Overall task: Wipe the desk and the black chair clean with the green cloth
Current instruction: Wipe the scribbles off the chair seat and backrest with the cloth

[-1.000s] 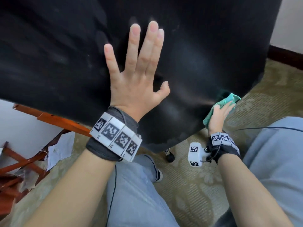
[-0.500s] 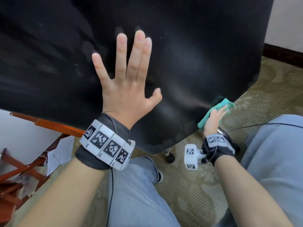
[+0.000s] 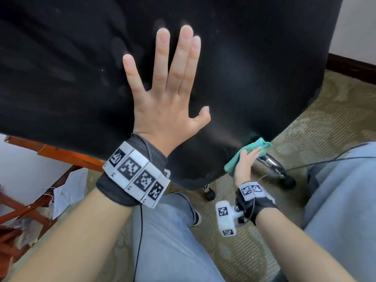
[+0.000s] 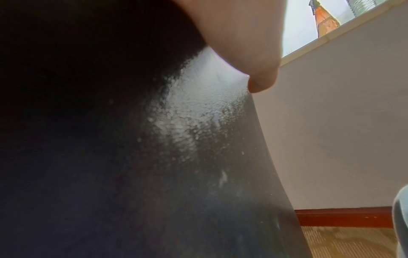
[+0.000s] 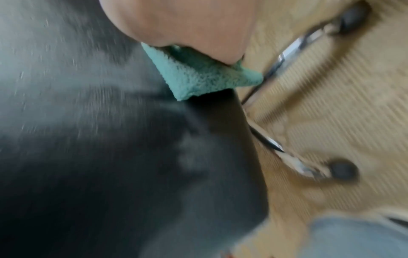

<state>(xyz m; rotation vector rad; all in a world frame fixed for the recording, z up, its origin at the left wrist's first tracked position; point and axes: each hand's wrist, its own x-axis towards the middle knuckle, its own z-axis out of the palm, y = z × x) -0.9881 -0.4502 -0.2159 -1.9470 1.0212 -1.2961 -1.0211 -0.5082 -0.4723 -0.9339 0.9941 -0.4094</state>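
Grip, right hand (image 3: pixel 245 163): fingers laid nearly straight over the cloth (image 3: pixel 247 154), pressing it flat on the chair (image 3: pixel 254 68); thumb not seen, so a pinch can't be ruled out. Right wrist view is blurred but shows a cloth corner (image 5: pixel 198 76) poking out under the hand, on the black shell right at its edge.

Left hand (image 3: pixel 168 98): fingers spread and straight, palm flat on the chair, centre of frame, holding nothing. Judged to be bracing the chair.

Cloth sits lower right of the chair's black face, by the rim, just above a chrome leg (image 3: pixel 270 161) and caster (image 3: pixel 286 181) on carpet (image 3: pixel 335 110). Its long axis runs lower left to upper right, along the rim.

Key relation: unwiped black lies up and left of the cloth, toward the left hand; right hand is the one on the cloth, so next stroke prob. goes up-left or along the rim. Judgement only.

Faint dusty smears on the black, upper left of frame.

Writing: none legible. Wristbands (image 3: pixel 136 174) carry b/w square marker codes, with tiny characters too small to read. No brand seen.

Surface (desk) not identifiable in any view.
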